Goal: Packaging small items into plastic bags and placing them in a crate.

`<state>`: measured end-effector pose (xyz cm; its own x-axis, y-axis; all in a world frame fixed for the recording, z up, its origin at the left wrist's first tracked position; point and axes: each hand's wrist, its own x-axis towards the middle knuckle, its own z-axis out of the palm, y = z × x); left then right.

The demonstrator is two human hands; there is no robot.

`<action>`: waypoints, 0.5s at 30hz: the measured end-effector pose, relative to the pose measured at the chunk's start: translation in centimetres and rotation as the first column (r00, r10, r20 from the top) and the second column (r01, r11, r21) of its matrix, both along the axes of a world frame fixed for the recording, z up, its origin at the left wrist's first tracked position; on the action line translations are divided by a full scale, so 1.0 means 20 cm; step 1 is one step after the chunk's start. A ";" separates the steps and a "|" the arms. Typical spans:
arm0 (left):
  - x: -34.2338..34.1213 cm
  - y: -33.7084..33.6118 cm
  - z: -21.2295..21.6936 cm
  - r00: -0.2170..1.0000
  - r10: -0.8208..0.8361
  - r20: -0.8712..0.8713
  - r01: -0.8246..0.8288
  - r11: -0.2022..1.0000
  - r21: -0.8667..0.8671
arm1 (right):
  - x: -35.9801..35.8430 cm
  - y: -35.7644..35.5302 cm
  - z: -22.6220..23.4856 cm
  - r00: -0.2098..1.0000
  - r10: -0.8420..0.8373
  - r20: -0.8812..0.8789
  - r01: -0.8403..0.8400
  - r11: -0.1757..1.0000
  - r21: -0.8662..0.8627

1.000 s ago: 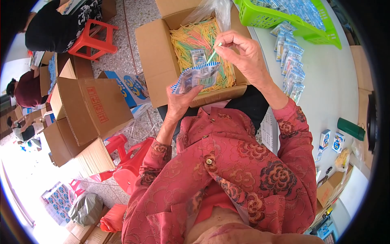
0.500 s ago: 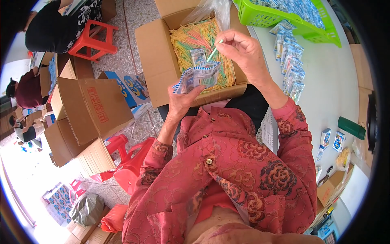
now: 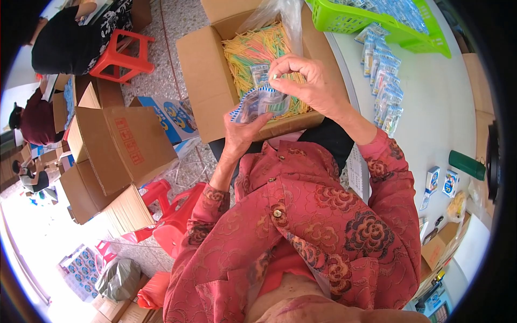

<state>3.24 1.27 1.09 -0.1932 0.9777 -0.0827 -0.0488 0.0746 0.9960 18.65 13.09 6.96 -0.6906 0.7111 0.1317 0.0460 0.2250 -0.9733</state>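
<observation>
My left hand [image 3: 243, 133] grips clear plastic packets [image 3: 252, 106] with blue-and-white striped edges, thumb on top. Just above their mouth, my right hand [image 3: 315, 89] pinches the end of a thin pale green stick [image 3: 275, 77]; most of its length is hidden by the fingers and packet. Both hands are over an open cardboard box [image 3: 207, 86] in front of me, which holds a heap of thin yellow, pink and green sticks [image 3: 261, 43]. Another small clear packet [image 3: 259, 72] shows just beyond the held ones.
On the white table [image 3: 425, 102] at right lie a row of filled packets [image 3: 385, 86], a green basket [image 3: 371, 24] of packets and a dark green cylinder [image 3: 466, 165]. Left are open cartons [image 3: 129, 145] and red stools [image 3: 123, 56]. Other people [image 3: 59, 40] sit farther left.
My right hand has moved down and toward the packets, taking the stick deeper into the packet's mouth. My left hand keeps its hold in nearly the same place.
</observation>
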 end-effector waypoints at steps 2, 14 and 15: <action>0.00 0.01 0.01 1.000 -0.010 -0.008 0.010 1.000 -0.013 | 0.00 0.01 -0.01 1.000 0.008 0.008 -0.008 0.999 0.046; 0.06 0.05 0.04 0.973 0.022 0.231 -0.040 0.997 0.073 | 0.06 0.01 0.00 0.999 0.048 0.000 -0.048 0.995 0.089; 0.07 0.06 0.05 0.972 0.007 0.236 -0.025 0.997 0.075 | 0.09 0.01 -0.01 0.995 0.085 0.046 -0.093 0.977 0.192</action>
